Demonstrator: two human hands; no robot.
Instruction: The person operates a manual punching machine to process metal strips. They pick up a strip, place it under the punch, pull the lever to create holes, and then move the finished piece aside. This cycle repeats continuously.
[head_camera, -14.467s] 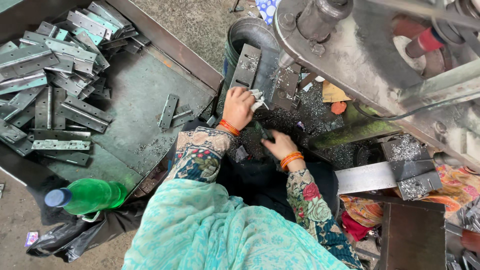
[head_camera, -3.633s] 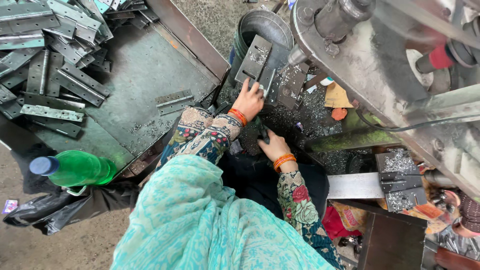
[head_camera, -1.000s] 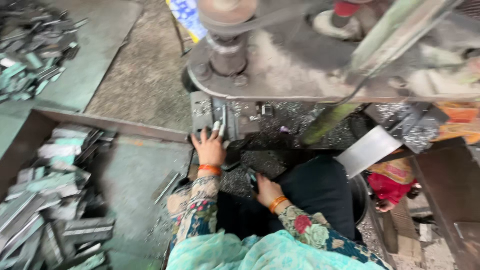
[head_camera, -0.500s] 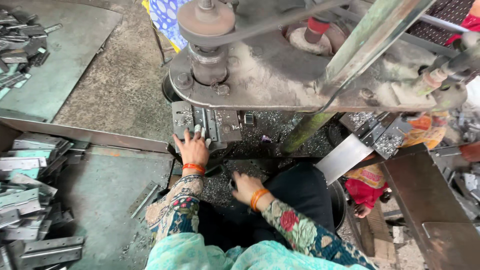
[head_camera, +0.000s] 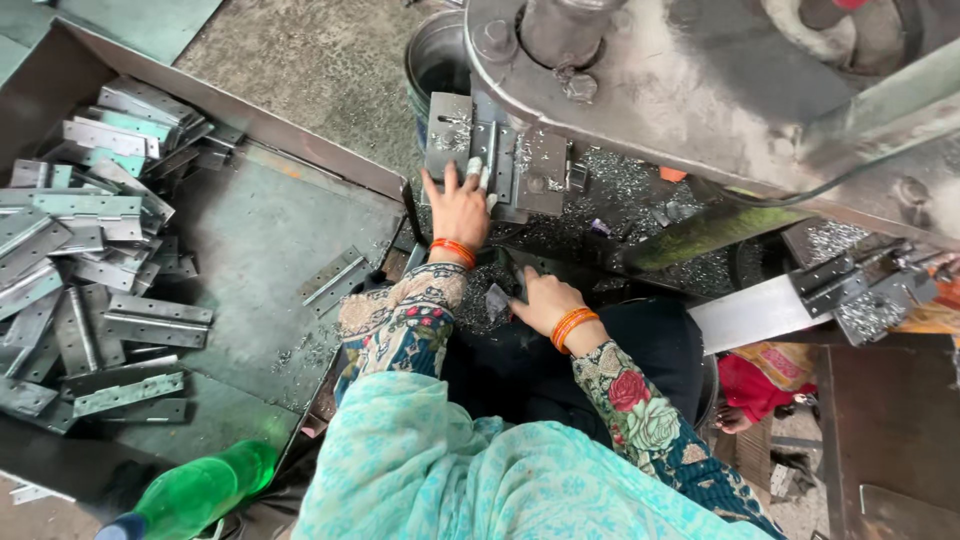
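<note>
Steel hinge (head_camera: 497, 155) lay opened flat on the press bed (head_camera: 600, 195) under the machine head, w/ the left hand (head_camera: 458, 207) pressing on its near edge, fingers spread, prob. to keep it square in the die. Right hand (head_camera: 540, 300) sat lower by the lap, fingers closed on a small metal piece (head_camera: 497, 301) (kept close for quick reach). More hinges (head_camera: 90, 250) were heaped in the tray (head_camera: 270, 230) at left; green bottle (head_camera: 195, 492) lay near.

Metal tray (head_camera: 250, 250) under piled hinges (head_camera: 90, 250)
</note>
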